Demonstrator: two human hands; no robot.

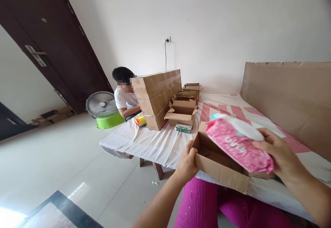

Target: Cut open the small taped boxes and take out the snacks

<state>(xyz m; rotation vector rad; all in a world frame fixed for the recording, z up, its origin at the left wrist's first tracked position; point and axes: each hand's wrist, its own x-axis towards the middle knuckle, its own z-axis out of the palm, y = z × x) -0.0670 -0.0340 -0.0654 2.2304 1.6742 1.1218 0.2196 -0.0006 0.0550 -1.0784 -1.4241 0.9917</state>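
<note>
My right hand (271, 148) grips a pink pack of wet wipes (240, 145) by its right end, with the white lid facing up and away from me. The pack is tilted over an open cardboard box (219, 167) at the table's near edge. My left hand (187, 162) is closed on the left end of that box, fingers over its rim. Part of the box's inside shows brown cardboard; the rest lies hidden behind the pack.
A stack of taped cartons (157, 100) stands on the table (155, 145), with open boxes (182, 112), a small green box (183, 128) and a yellow roll (140, 120) nearby. Behind it sits a person (126, 99) beside a fan (100, 104). A cardboard panel (289, 100) rises at right.
</note>
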